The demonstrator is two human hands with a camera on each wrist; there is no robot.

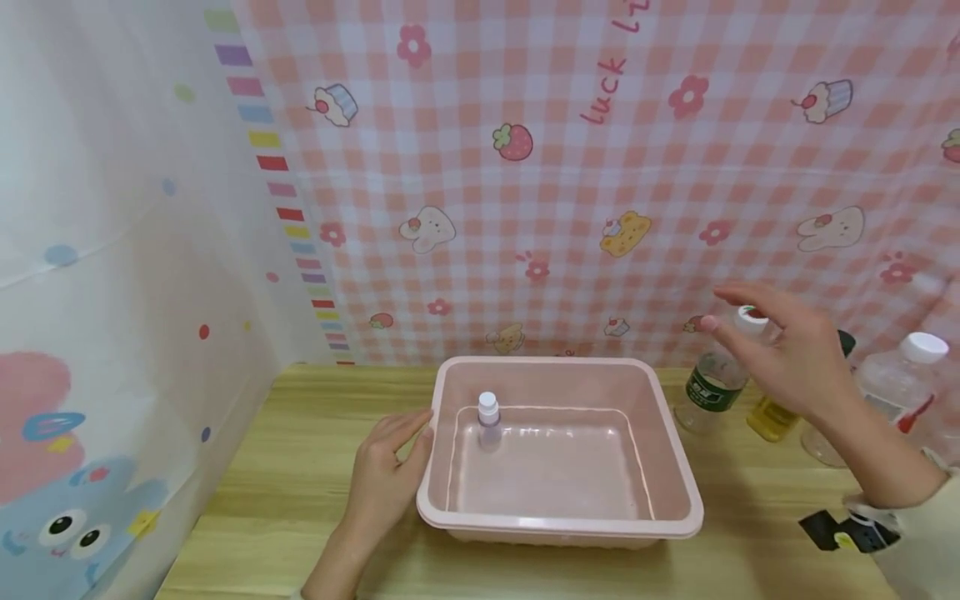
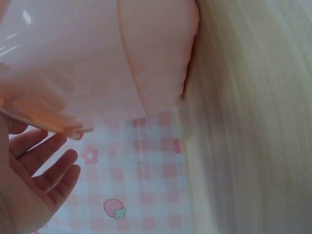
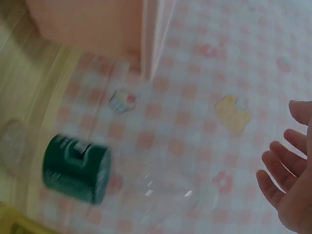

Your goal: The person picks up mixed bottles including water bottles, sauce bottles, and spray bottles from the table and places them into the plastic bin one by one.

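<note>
- Far L: white cloth [image 1: 112, 208] w/ coloured dots & a blue cartoon figure, hanging beside the table.
- Table [image 1: 247, 492]: wood-look top, pale, w/ grain lines; runs under everything standing here.
- L hand [image 1: 386, 467]: at L side of pink basin [image 1: 558, 527], touching its rim. Fingers loosely bent & spread a bit in L wrist view; nothing clenched, just contact w/ the rim.
- Pink basin: approx. mid-table, upright, rectangular, open top; its back side is near the wall cloth.
- Small btl [image 1: 489, 421]: inside basin, upright, near its back L corner; white cap, see-through body. Neither hand on it.
- Checked cloth [image 1: 465, 100]: pink/white backdrop behind table, w/ strawberries, cupcakes, flowers & part of "luck" lettering.
- Green-label btl [image 1: 712, 392]: clear, white cap, upright on table just R of basin. Blurry in R wrist view.
- R hand [image 1: 798, 358]: raised by the green-label btl's top, thumb & fingers apart, grip released, nothing held. R wrist view shows a gap betw. it & the cap.
- Yellow btl [image 1: 772, 419]: dark cap, partly hidden behind R hand/forearm.
- Big clear btl [image 1: 896, 379]: far R, white cap, red mark on side, partly behind forearm.
- Sleeve [image 1: 911, 542]: pale, bottom R, w/ black strap piece [image 1: 862, 531] at the wrist.
</note>
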